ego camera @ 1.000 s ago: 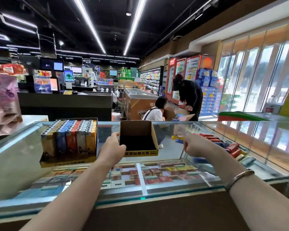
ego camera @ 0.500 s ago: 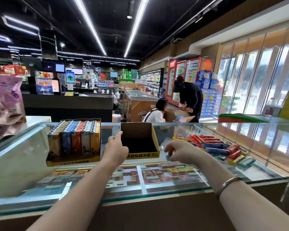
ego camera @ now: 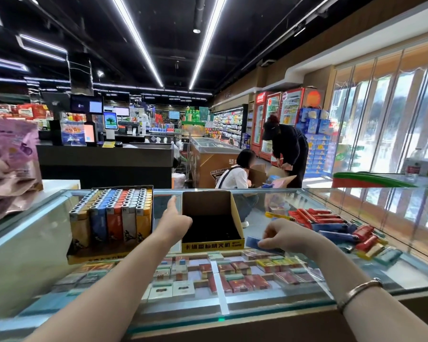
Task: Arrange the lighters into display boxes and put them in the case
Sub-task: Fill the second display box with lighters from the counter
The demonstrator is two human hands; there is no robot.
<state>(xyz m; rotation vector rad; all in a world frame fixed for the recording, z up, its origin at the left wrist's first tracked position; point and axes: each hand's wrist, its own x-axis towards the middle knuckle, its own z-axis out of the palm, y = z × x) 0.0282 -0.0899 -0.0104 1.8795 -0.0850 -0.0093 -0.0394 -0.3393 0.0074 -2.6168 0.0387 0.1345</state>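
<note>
An empty cardboard display box [ego camera: 211,201] with a yellow front stands on the glass case top [ego camera: 47,233]. My left hand [ego camera: 174,222] rests against its left wall, thumb raised and fingers hidden behind the wall. My right hand [ego camera: 282,236] pinches a blue lighter [ego camera: 253,242] just right of the box front. A full display box [ego camera: 114,218] of upright lighters stands to the left. A loose pile of red, blue and other lighters [ego camera: 331,224] lies on the glass to the right.
Cigarette packs [ego camera: 223,272] lie in rows under the glass. A purple bag [ego camera: 9,156] sits at far left. Two people [ego camera: 262,166] work beyond the counter near a chest freezer [ego camera: 208,156]. Glass doors line the right side.
My right hand has come back from the loose pile toward the empty box, now carrying a blue lighter. My left hand has stayed at the box's left wall.
</note>
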